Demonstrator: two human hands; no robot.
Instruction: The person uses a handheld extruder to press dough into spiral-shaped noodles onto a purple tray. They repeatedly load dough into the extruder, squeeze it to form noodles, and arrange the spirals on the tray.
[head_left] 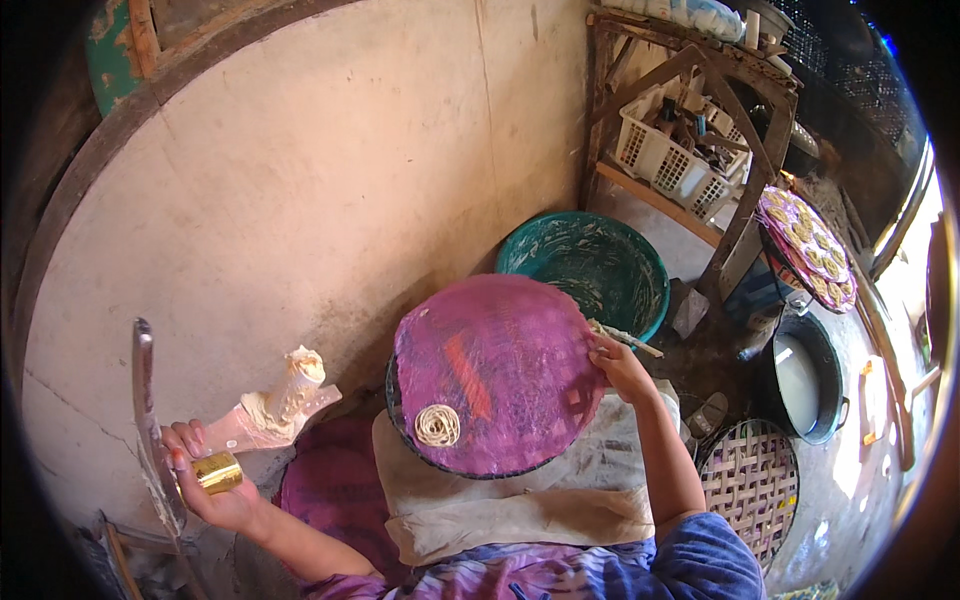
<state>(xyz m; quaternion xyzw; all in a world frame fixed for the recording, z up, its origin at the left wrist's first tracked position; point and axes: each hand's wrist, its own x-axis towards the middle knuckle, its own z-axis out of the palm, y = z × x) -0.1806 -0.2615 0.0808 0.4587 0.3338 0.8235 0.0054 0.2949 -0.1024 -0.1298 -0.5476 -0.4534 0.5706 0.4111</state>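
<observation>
I count one pale coil (437,426) by the lower left edge of the round tray (520,350), and one more tray (792,203) far right whose many small coils I can't number surely. Purple sheets come to three: one on each of those trays and one partly hidden sheet (335,490) at lower left. For the rest I make it one gold cylinder (218,472), one metal bar (145,400), one green basin (640,255), one dark pail (830,385), one woven panel (750,490) and one white basket (665,175).
</observation>
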